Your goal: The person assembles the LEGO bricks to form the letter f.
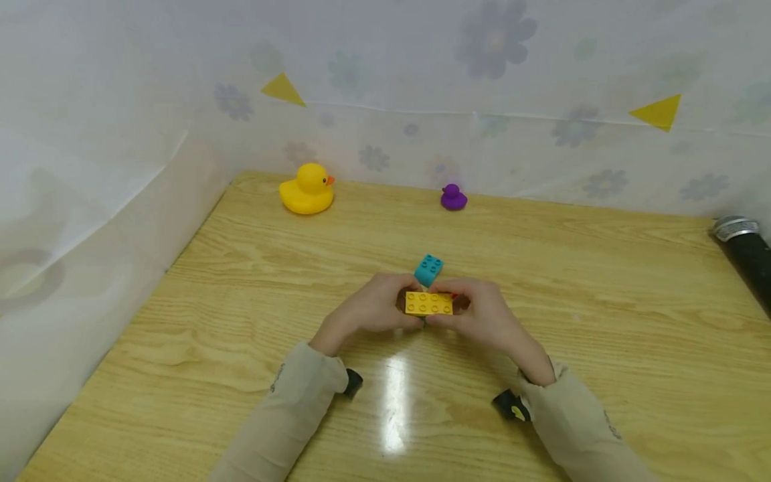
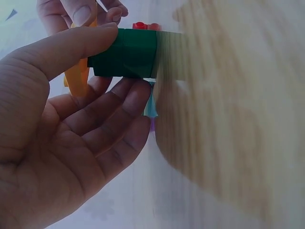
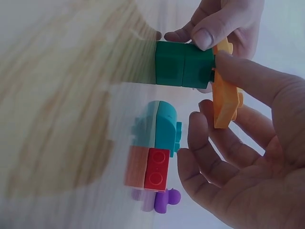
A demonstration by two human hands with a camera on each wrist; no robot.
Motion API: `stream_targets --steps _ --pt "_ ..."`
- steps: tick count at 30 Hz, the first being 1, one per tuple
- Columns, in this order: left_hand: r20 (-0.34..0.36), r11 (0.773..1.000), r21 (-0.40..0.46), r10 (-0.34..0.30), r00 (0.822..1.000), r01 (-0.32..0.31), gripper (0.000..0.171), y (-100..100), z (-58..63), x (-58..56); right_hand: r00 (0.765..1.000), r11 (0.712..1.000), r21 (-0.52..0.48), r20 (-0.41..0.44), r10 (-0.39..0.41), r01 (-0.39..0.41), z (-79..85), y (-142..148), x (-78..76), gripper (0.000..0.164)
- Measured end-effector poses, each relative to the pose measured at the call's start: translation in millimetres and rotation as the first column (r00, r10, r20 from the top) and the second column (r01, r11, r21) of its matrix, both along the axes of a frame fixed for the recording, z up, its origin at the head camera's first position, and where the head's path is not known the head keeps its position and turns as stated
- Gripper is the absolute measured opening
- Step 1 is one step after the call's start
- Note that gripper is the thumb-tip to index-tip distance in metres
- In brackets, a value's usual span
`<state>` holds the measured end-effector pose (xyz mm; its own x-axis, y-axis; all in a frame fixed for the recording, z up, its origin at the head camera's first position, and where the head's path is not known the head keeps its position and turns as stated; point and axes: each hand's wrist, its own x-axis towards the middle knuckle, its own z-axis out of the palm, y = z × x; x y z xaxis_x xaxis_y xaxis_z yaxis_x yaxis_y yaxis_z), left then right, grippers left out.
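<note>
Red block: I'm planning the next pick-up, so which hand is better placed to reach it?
Likely the right hand. The red block peeks out beside it in the head view, while the left hand is farther across. The right would first have to leave the yellow block.

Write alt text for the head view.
A left hand and right hand surround a yellow eight-stud toy brick above a wood-grain table, a teal brick beyond. A yellow toy duck and smaller purple duck stand behind; a microphone lies far right.
</note>
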<state>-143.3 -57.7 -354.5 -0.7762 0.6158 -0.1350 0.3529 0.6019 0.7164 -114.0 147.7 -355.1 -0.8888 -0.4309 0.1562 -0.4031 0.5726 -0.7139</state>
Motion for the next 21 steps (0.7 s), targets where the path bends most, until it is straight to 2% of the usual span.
stream_targets --steps 3,8,14,21 --pt "-0.008 1.0 0.015 -0.017 1.0 0.017 0.037 -0.7 -0.8 -0.4 1.0 1.0 0.007 0.002 0.001 -0.001 -0.1 0.6 -0.2 0.035" --pt "0.029 0.997 0.075 -0.036 0.999 0.034 0.045 -5.3 0.6 -0.8 1.0 1.0 0.01 -0.005 0.003 -0.003 0.4 1.0 -0.2 0.037" --pt "-0.005 0.991 0.126 -0.044 0.999 0.044 0.028 -11.0 6.1 -3.0 1.0 1.0 0.012 -0.009 0.004 -0.004 2.0 1.3 0.1 0.036" --pt "-0.016 0.994 0.105 -0.023 1.0 0.024 0.023 -10.2 8.2 -1.7 1.0 1.0 -0.002 -0.006 0.023 -0.023 3.7 1.4 1.9 0.032"
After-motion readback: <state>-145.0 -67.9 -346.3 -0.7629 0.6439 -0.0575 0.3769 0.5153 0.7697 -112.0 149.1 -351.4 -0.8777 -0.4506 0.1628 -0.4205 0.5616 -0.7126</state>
